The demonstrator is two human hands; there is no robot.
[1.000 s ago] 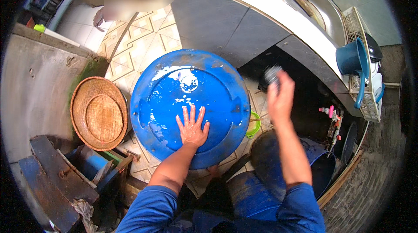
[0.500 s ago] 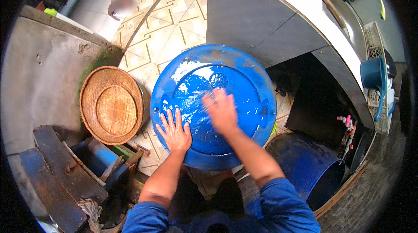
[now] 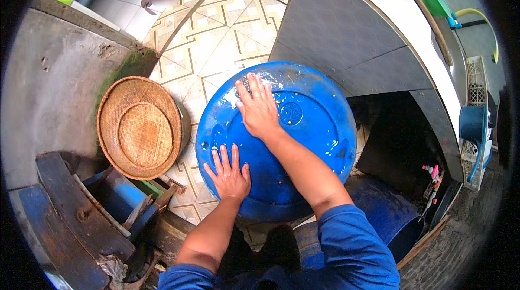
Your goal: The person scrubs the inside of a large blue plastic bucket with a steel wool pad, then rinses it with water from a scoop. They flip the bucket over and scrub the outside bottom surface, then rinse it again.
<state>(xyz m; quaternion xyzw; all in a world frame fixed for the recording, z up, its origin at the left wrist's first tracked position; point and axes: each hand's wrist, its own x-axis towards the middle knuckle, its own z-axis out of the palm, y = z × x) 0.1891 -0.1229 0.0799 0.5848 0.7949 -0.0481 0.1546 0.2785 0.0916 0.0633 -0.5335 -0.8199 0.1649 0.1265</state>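
A big blue plastic drum [image 3: 303, 149] stands before me with its round, wet end facing up. Water glistens over it, and a raised ring and a small round embossed mark show on the surface. My left hand [image 3: 231, 178] rests flat on its near left part, fingers spread. Toward the far left rim lies my right hand [image 3: 258, 110], palm down with the fingers stretched over a patch of whitish, wet shine. Nothing shows in either hand, though what is under the palms is hidden.
On the left, a woven basket [image 3: 144, 135] sits beside the drum, with dark, worn boards [image 3: 81, 214] nearer me. A second blue drum [image 3: 382, 208] lies on its side at right, below a tiled counter [image 3: 346, 30]. A blue-green dipper [image 3: 473, 127] hangs by a white rack.
My right hand, blurred near the middle before, is now farther away and to the left on the drum. My left hand stays on the near left part. The view has shifted slightly.
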